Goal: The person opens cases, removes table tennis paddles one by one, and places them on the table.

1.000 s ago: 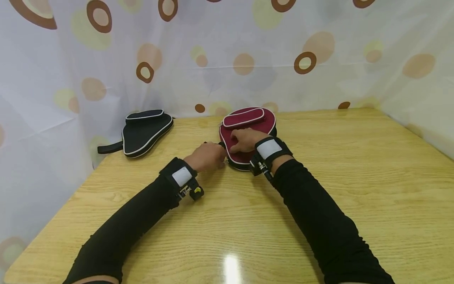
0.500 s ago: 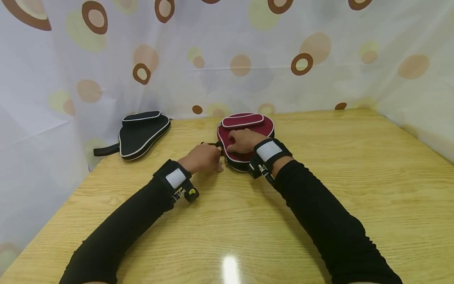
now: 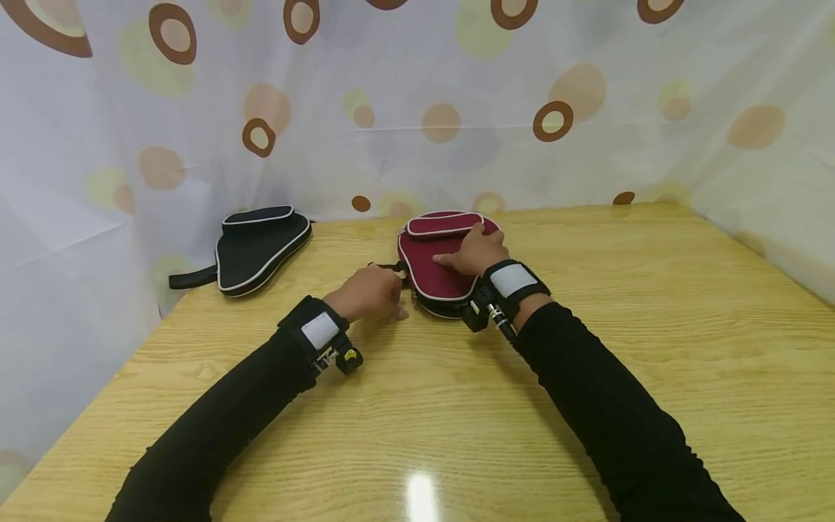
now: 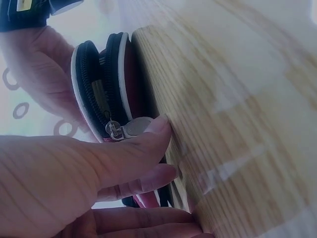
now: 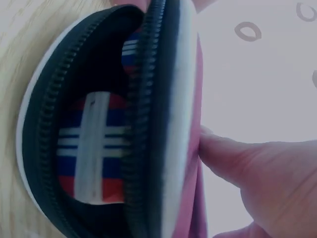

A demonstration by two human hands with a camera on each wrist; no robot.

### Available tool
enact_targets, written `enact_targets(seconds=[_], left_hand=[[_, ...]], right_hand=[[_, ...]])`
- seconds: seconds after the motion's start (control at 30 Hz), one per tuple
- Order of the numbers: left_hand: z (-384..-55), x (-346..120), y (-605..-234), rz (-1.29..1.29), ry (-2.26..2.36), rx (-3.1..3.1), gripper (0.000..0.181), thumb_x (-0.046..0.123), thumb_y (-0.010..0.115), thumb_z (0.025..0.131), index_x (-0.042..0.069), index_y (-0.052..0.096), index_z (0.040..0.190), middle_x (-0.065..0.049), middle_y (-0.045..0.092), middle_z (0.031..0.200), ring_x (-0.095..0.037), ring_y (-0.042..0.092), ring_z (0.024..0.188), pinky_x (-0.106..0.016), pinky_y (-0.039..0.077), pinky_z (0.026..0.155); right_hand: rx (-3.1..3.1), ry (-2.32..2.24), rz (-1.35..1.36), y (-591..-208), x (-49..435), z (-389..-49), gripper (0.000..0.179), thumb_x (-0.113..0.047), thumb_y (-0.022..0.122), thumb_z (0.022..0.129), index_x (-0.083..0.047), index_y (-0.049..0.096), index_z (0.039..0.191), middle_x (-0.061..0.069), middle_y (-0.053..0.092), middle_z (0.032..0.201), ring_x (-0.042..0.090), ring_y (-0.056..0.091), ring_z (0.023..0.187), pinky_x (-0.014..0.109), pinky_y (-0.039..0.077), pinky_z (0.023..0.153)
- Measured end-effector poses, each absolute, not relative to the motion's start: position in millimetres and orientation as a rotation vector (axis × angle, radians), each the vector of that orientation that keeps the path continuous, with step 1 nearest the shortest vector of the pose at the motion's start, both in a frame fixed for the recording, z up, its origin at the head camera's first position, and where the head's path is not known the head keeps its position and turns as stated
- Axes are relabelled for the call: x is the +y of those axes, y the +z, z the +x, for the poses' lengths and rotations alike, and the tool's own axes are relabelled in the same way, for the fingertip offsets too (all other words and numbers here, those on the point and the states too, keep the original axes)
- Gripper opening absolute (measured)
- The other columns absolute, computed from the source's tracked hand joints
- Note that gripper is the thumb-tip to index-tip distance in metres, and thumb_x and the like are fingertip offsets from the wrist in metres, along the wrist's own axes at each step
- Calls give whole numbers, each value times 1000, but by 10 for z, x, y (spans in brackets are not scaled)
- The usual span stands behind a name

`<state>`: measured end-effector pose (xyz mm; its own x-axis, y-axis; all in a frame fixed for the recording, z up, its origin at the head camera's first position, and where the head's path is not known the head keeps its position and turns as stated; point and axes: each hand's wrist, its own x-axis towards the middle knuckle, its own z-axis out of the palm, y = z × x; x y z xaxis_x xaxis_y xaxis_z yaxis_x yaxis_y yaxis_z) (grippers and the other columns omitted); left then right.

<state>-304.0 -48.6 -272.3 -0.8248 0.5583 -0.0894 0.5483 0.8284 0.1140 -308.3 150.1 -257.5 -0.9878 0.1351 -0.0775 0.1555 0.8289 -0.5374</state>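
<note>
In the head view we see the red bag (image 3: pixel 427 262) lying flat on the counter (image 3: pixel 430 406), directly under the spread fingers of the right hand (image 3: pixel 481 254) and just to the right of the fingers of the left hand (image 3: pixel 368 293). Its long axis slants from the strap (image 3: pixel 393 266), by the left fingers, back to the broad end beside the right fingers. The right hand is nearer the body, the left nearer the strap. The black bag (image 3: pixel 257 257) sits well apart, beyond and to the left of the left fingers.

In the left wrist view we find the open zip (image 4: pixel 88 79) just ahead of the left thumb, its zip pull (image 4: pixel 134 127) by the thumb tip; we cannot tell whether these fingers pinch anything.

In the right wrist view the thumb touches the bag's upper face, wide and gripping nothing; below it, inside the opening, we see a striped thing (image 5: pixel 91 148).
</note>
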Motion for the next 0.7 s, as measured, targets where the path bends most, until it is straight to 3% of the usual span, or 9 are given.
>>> enact_targets(seconds=[0.17, 0.43, 0.57, 0.7], left_hand=[[-3039, -491, -2725, 884, 132, 2891, 28, 30, 78, 90, 4, 73, 96, -6, 70, 90, -21, 61, 81, -34, 51, 76], [-3049, -507, -2726, 907, 151, 2908, 27, 30, 79, 89, 4, 73, 94, -6, 69, 88, -21, 60, 81, -34, 50, 75], [-3057, -515, -2726, 917, 159, 2900, 27, 30, 79, 89, 4, 73, 94, -6, 69, 88, -20, 60, 80, -33, 50, 73], [-3060, -559, -2709, 904, 177, 2871, 29, 32, 78, 89, 4, 74, 97, -6, 69, 93, -20, 60, 82, -32, 49, 73]], right_hand=[[2918, -1019, 305, -2603, 1545, -3165, 116, -46, 76, 88, 2, -3, 157, 40, 11, 149, 48, 24, 140, 50, 42, 107], [3001, -992, 311, -2526, 1509, -3195, 117, -35, 85, 82, 5, 3, 155, 41, 23, 141, 47, 25, 132, 49, 50, 96], [3026, -1090, 297, -2466, 1475, -3156, 106, -22, 84, 83, 5, 9, 153, 40, 24, 141, 50, 41, 126, 49, 50, 95], [3047, -1253, 197, -2391, 1419, -3103, 95, -6, 73, 88, 3, 4, 154, 39, 19, 145, 50, 58, 104, 45, 52, 84]])
